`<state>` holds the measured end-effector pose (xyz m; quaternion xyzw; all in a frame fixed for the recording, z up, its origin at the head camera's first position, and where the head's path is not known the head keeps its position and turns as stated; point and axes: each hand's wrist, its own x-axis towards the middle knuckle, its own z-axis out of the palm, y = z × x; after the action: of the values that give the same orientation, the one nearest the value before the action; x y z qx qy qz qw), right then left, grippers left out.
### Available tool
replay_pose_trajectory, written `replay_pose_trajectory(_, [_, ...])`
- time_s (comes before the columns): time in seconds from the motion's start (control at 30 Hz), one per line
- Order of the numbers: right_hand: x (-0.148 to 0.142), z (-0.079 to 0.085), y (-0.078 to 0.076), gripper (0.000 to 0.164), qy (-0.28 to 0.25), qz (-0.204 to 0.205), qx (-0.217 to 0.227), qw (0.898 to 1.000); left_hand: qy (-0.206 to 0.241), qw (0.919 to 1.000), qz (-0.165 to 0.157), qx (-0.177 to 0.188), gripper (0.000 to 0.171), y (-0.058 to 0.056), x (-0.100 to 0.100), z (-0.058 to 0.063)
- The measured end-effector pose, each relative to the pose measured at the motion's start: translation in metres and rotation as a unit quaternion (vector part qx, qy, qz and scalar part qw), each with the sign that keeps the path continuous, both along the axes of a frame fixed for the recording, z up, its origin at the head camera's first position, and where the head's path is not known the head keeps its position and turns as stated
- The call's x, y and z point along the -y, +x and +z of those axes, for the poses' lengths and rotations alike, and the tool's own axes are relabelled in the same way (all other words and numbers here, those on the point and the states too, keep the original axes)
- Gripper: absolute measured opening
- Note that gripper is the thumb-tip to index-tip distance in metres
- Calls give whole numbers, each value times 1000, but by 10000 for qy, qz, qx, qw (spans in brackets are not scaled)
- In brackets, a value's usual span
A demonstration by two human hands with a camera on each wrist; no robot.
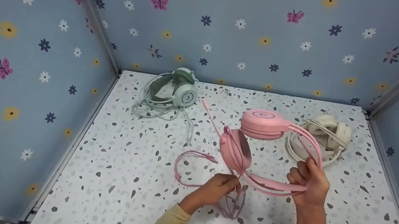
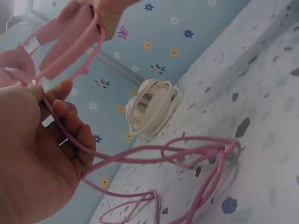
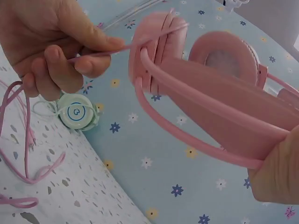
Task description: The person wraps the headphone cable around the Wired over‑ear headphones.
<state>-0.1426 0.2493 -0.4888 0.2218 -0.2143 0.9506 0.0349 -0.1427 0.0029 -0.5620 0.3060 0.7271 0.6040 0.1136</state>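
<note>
Pink headphones (image 1: 264,125) are held up over the table, ear cups pointing left. My right hand (image 1: 310,182) grips their headband at its bend; the right wrist view shows just part of that hand (image 3: 278,170) at the edge. Close to the lower ear cup (image 1: 231,151), my left hand (image 1: 218,187) pinches the pink cable (image 2: 135,151) between thumb and fingers. From there the cable hangs in loops, some lying on the table. A thin microphone boom (image 1: 211,117) sticks out from the lower cup.
Pale green headphones (image 1: 185,95) with a loose cable lie at the back left of the speckled white table (image 1: 119,155). Cream headphones (image 1: 342,136), wrapped in their cable, lie at the back right. Flower-patterned blue panels (image 1: 218,32) enclose the back and sides.
</note>
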Motion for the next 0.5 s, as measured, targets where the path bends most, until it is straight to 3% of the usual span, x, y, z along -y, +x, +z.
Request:
replay_pose_trajectory(0.1, [-12, -2, -6, 26, -118, 1357, -384, 9899, -366, 9980, -522, -6, 29, -10, 10, -6])
replay_pose_trajectory(0.2, [-20, -2, -13, 26, -148, 2004, -534, 9781, -857, 9930, -655, -478, 23, -17, 16, -8])
replay_pose_trajectory(0.4, [-33, -7, -32, 25, -220, 2929, -965, 9510, -1589, 9791, -539, -1149, 19, -31, 25, -13])
replay_pose_trajectory(0.5, [-39, -6, -42, 18, 91, 3358, -1418, 9312, -2306, 9515, -384, -1998, 17, -46, 32, -8])
